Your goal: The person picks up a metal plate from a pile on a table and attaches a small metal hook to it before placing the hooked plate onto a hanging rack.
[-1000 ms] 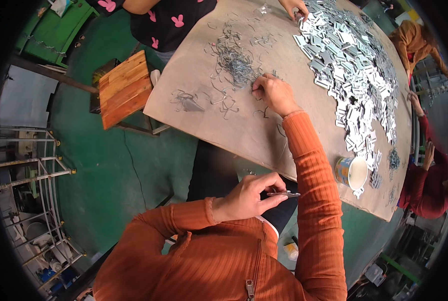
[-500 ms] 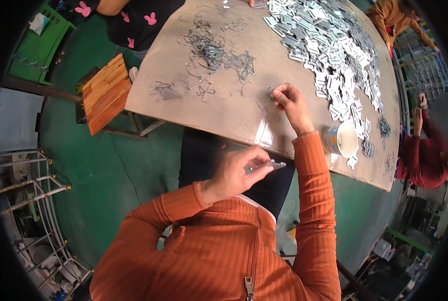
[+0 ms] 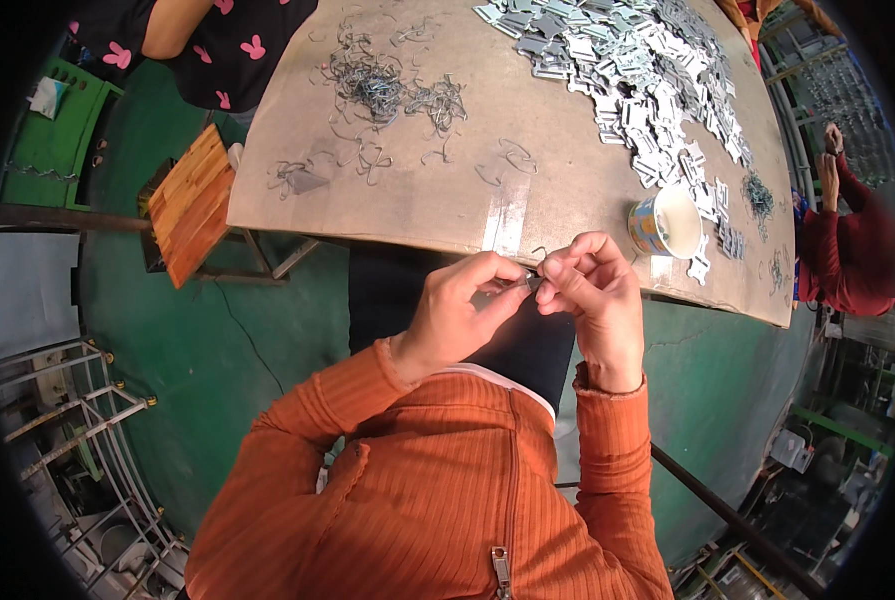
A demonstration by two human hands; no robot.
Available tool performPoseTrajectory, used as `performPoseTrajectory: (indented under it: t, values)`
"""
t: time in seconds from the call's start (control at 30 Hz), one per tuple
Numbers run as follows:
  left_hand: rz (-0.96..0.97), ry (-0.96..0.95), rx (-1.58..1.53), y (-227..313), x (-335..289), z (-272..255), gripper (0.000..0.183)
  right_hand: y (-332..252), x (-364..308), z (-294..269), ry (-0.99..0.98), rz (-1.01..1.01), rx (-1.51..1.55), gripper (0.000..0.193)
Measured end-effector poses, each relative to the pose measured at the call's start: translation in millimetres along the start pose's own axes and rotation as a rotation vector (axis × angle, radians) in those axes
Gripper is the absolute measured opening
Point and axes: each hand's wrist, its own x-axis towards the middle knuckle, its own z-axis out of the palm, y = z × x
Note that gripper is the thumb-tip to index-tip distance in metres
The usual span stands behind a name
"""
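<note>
Head view, the only feed I have here. From my end I log both hands together in front of the body, just off the near edge of the table (image 3: pixel 412 208). Left hand (image 3: pixel 462 305): thumb and fingers pinched on a small metal plate (image 3: pixel 530 283), mostly hidden by the fingertips. Right hand (image 3: pixel 602 300): fingertips closed, apparently on a thin wire hook (image 3: pixel 539 252), whose bent end stands above them. Whether hook and plate touch, I cannot tell.

Change noted: one second ago the right hand was at the wire pile (image 3: pixel 372 92); half a second ago it was over bare tabletop with a wire piece. It has since come down to the left hand, which has held the plate throughout. My reading: picking is over and both pieces are now being worked at one spot, two-handed.

Surroundings: a few loose wires (image 3: pixel 507 160) lie beyond the hands. The plate heap (image 3: pixel 657 110) spreads over the far right of the table, a paper cup (image 3: pixel 677 222) just beside its near end. A co-worker in a black top (image 3: pixel 227 60) is at the upper left.
</note>
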Motion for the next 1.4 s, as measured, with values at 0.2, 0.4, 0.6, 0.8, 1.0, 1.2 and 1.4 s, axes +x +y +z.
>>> performPoseTrajectory:
  t: [0.2, 0.4, 0.6, 0.8, 1.0, 1.2, 1.4]
  values:
    - [0.066, -0.042, 0.114, 6, 2, 5, 0.013, -3, -7, 4, 0.123, -0.019, -0.018, 0.018]
    - [0.138, -0.110, 0.189, -2, 51, -14, 0.009, 11, -28, 10, 0.085, -0.456, -0.162, 0.016]
    - [0.431, -0.087, 0.545, -75, 196, 24, 0.017, 22, -34, 5, 0.068, -0.586, -0.316, 0.014]
    - [0.512, -0.163, 1.036, -146, 296, 73, 0.035, 28, -37, -5, 0.118, -0.679, -0.416, 0.011]
    - [0.595, -0.326, 1.178, -150, 296, 56, 0.017, 22, -38, -8, 0.180, -0.697, -0.366, 0.016]
    - [0.075, -0.150, 0.405, -102, 233, 34, 0.017, 22, -34, -12, 0.127, -0.616, -0.341, 0.016]
    - [-0.489, -0.139, -0.491, -52, 164, -11, 0.018, 33, -32, -6, 0.092, -0.598, -0.279, 0.013]
